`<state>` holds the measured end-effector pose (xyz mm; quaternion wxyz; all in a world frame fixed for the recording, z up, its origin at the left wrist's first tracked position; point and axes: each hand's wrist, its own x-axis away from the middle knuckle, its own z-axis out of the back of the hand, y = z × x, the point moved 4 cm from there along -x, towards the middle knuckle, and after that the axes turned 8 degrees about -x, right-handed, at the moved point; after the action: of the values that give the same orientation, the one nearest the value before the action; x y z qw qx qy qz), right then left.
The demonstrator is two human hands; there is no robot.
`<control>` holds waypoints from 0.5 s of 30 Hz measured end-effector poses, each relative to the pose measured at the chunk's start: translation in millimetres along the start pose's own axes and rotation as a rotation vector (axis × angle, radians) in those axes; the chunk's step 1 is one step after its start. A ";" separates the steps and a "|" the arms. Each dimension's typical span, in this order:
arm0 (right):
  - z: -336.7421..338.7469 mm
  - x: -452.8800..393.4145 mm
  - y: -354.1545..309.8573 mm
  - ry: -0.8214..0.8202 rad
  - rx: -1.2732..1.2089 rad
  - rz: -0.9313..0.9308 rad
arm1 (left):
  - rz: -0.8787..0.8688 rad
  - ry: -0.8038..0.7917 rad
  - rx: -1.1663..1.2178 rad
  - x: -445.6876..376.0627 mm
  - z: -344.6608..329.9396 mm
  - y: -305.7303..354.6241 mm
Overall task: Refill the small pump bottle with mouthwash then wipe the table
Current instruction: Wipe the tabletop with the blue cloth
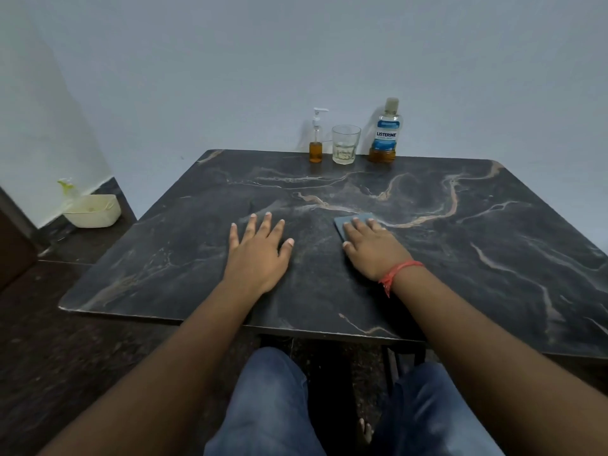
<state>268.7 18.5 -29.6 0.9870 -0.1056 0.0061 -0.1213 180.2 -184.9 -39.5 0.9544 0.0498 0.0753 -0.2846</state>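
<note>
Both hands lie flat on the worktop [460, 258]: left hand [258, 255] bare, right hand [371, 250] pressing a grey cloth [352, 222]. Beyond the cloth, the pump bottle [316, 139] holds amber liquid, capped, beside the mouthwash bottle [385, 133]. Refilling looks done; wiping remains.

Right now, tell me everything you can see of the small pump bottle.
The small pump bottle stands upright at the far edge of the table, close to the wall. It looks like clear plastic with a white pump head fitted on top, nozzle pointing right. Amber liquid fills roughly its lower part. A glass tumbler stands just to its right, a slight gap between them. Neither hand touches it.
</note>
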 end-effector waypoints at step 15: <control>-19.5 30.1 -80.5 -0.049 0.013 0.240 | 0.072 0.062 0.014 2.7 0.7 -22.1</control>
<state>278.0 -69.1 -31.3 0.9949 -0.1008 -0.0064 0.0001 170.3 -204.8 -40.4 0.9609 0.0678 0.1010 -0.2487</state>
